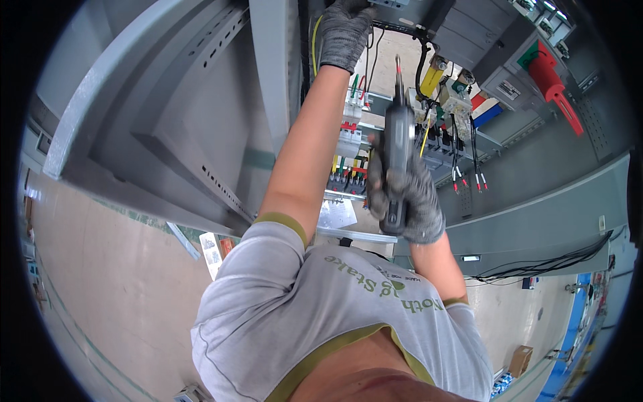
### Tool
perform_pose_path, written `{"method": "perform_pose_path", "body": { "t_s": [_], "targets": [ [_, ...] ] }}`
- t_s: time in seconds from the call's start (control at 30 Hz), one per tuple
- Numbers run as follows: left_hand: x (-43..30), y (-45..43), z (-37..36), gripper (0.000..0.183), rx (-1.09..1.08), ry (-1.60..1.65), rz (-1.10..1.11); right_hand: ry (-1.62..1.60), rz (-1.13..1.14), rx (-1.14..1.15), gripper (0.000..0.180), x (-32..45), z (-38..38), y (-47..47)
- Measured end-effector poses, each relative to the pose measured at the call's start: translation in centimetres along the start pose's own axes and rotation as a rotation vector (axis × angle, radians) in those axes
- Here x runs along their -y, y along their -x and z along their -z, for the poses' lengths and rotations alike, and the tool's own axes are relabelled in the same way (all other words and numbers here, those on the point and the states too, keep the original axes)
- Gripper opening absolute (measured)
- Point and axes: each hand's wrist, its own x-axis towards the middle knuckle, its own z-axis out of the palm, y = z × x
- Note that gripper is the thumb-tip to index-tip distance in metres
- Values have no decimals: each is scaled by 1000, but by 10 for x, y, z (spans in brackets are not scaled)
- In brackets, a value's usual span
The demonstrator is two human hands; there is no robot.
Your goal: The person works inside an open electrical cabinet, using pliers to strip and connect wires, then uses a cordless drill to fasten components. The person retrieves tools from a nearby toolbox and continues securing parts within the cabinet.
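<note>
My right hand (419, 201), in a grey knit glove, holds a black cordless screwdriver (398, 135). Its bit (398, 65) points up the picture, apart from any screw I can make out. My left hand (345, 37), gloved alike, reaches up into the top of a grey metal electrical cabinet (512, 166). Its fingertips are dark and cut off by the frame's upper edge, so what they touch is hidden. Beside that hand run a yellow-green wire (315, 42) and thin black wires (374, 55). Below it sit white circuit breakers (350, 135) on a rail.
An open cabinet door (201, 125) stands at my left. On the right are a red switch handle (550, 80), hanging black leads with red and white ends (469, 173), and a yellow busbar (432, 78). Loose black cables (557, 261) cross the cabinet's lower right edge. A cardboard box (521, 359) lies on the floor.
</note>
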Motion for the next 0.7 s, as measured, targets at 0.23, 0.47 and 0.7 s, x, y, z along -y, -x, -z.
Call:
{"method": "perform_pose_path", "body": {
  "t_s": [0.23, 0.47, 0.7],
  "targets": [
    [24, -10, 1, 23, 37, 192, 12, -373, 7, 163, 36, 34, -15, -82],
    [21, -12, 9, 25, 30, -40, -54, -546, 27, 120, 37, 43, -26, -111],
    [19, -11, 12, 26, 16, -49, -51, -770, 36, 112, 26, 51, -47, -112]
  ]
}}
